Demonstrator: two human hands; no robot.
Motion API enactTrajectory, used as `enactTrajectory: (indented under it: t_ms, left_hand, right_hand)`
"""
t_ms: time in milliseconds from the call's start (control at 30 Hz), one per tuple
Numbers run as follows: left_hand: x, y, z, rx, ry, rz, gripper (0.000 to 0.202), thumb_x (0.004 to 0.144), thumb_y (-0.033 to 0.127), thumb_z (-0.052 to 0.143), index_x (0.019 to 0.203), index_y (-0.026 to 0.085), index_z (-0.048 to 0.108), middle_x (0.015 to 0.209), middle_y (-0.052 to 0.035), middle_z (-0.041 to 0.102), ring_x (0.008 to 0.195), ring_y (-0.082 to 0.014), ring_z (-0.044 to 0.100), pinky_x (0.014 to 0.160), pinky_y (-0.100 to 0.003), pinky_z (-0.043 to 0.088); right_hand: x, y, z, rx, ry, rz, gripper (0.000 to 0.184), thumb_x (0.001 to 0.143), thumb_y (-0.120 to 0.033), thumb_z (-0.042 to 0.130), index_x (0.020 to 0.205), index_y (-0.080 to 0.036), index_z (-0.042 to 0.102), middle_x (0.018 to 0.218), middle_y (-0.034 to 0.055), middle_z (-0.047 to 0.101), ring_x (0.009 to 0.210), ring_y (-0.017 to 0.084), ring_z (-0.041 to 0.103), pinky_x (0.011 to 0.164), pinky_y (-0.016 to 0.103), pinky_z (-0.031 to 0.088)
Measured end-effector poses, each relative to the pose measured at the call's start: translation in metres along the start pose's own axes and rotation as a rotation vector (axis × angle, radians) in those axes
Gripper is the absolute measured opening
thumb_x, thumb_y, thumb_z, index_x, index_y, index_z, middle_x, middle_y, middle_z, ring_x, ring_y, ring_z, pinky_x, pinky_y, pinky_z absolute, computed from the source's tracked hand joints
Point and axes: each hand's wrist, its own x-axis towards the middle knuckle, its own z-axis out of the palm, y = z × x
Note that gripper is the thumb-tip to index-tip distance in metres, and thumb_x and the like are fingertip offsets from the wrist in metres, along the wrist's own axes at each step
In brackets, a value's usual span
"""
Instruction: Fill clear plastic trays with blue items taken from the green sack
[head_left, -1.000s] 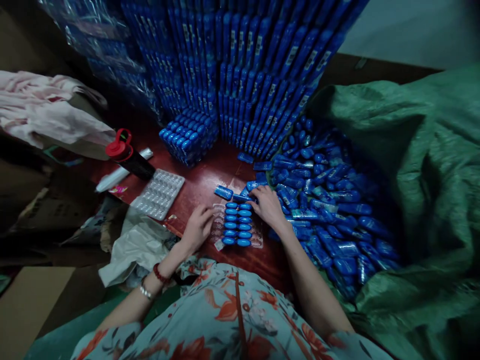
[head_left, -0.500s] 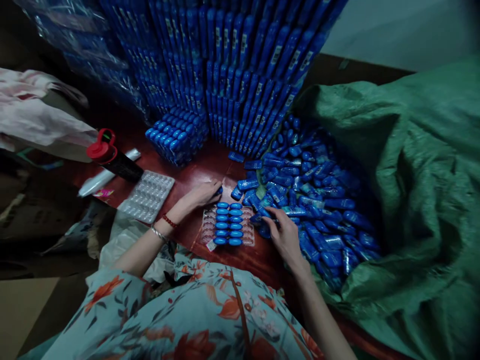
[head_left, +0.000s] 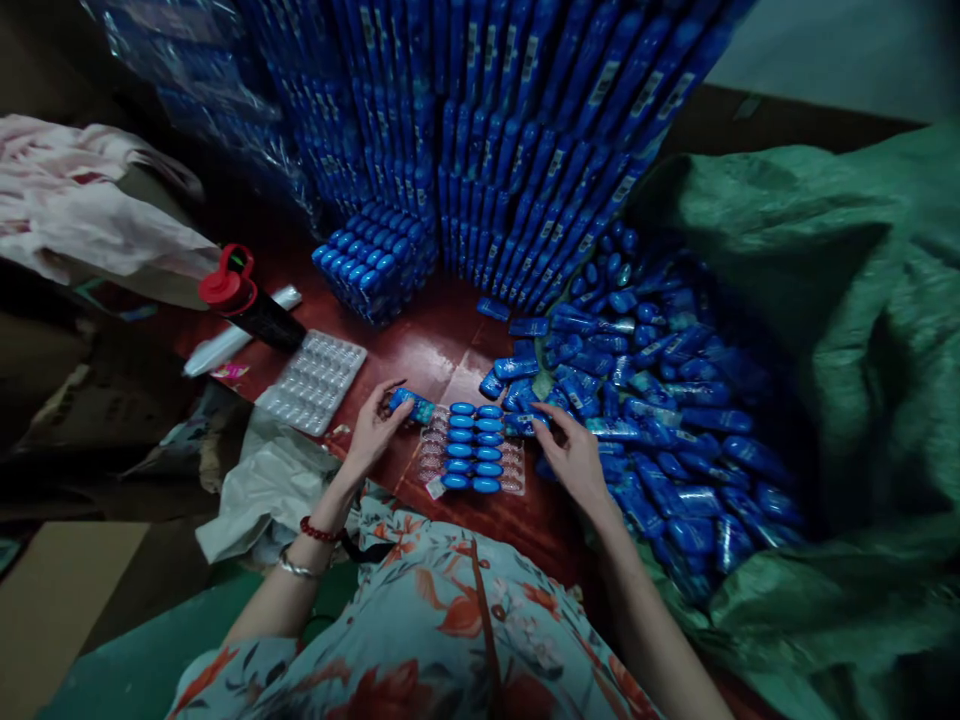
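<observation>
A clear plastic blister tray [head_left: 433, 462] lies on the red table before me. Its two middle columns hold blue shrink-wrapped bottles [head_left: 474, 440] standing on end; the outer columns show bare cups. At the tray's upper left, my left hand [head_left: 379, 425] pinches a blue bottle [head_left: 411, 405] lying sideways, its end close to the tray's corner. On the opposite side, my right hand [head_left: 574, 455] has its fingers closed on another blue bottle [head_left: 525, 425], which points at the tray's right edge. Loose blue bottles [head_left: 660, 400] spread in a pile beyond the right hand.
Tall stacks of packed blue bottles [head_left: 517, 150] rise at the back, with a smaller filled block [head_left: 375, 262] in front. Left stand a black flask with a red lid [head_left: 229, 290] and a second clear tray [head_left: 315, 380]. Green sacking [head_left: 847, 300] surrounds the pile on the right.
My left hand has drawn back to the left and now shows a bottle in its fingers. My right hand has brought its bottle up beside the tray. The whole view has shifted slightly.
</observation>
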Motion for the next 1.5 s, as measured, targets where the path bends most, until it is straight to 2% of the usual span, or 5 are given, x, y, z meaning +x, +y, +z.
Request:
enactTrajectory:
  t_ms: [233,433,633,1000,1500]
  left_hand:
    - [0.0,-0.007,0.004,0.034,-0.07,-0.008,0.051,0.081,0.038,0.054,0.125,0.014,0.046,0.088,-0.0042,0.061,0.069,-0.0135,0.06,0.067,-0.027,0.05]
    - [-0.009,-0.014,-0.006,0.404,-0.111,0.269,0.037,0.083,0.026,0.054,0.119,0.017,0.054,0.107,-0.0086,0.058,0.099,-0.0186,0.056,0.088,-0.033,0.045]
    - [-0.023,-0.012,-0.007,0.67,-0.117,0.419,0.035,0.09,0.025,0.044,0.125,0.022,0.048,0.099,-0.0061,0.052,0.088,-0.0153,0.056,0.081,-0.028,0.048]
    - [-0.026,-0.008,-0.005,0.915,-0.166,0.45,0.036,0.091,0.038,0.043,0.12,0.019,0.047,0.09,-0.0042,0.052,0.075,-0.0149,0.058,0.066,-0.025,0.048]
    - [-0.011,0.002,-0.003,0.98,-0.133,0.35,0.018,0.093,0.029,0.039,0.093,0.016,0.053,0.088,-0.0049,0.055,0.074,-0.0156,0.055,0.067,-0.026,0.043]
  right_hand:
    - [-0.012,0.009,-0.005,0.035,-0.148,-0.012,0.046,0.08,-0.039,0.056,0.12,-0.018,0.054,0.092,0.0055,0.065,0.063,0.015,0.057,0.063,0.03,0.048]
    - [-0.014,0.009,-0.005,-0.106,-0.031,-0.134,0.038,0.086,-0.046,0.048,0.111,-0.018,0.059,0.1,0.0092,0.066,0.087,0.022,0.062,0.078,0.035,0.048]
    - [-0.011,0.004,-0.003,-0.229,0.031,-0.042,0.039,0.088,-0.049,0.044,0.104,-0.018,0.062,0.088,0.008,0.069,0.077,0.022,0.064,0.069,0.032,0.048]
    - [-0.023,0.019,0.006,-0.113,0.008,-0.248,0.031,0.089,-0.025,0.043,0.118,-0.021,0.054,0.105,0.0084,0.061,0.097,0.02,0.058,0.087,0.037,0.046]
    - [0.006,0.004,-0.008,-0.255,-0.01,0.15,0.047,0.087,-0.057,0.03,0.068,-0.02,0.051,0.06,0.0042,0.058,0.06,0.019,0.054,0.059,0.028,0.037]
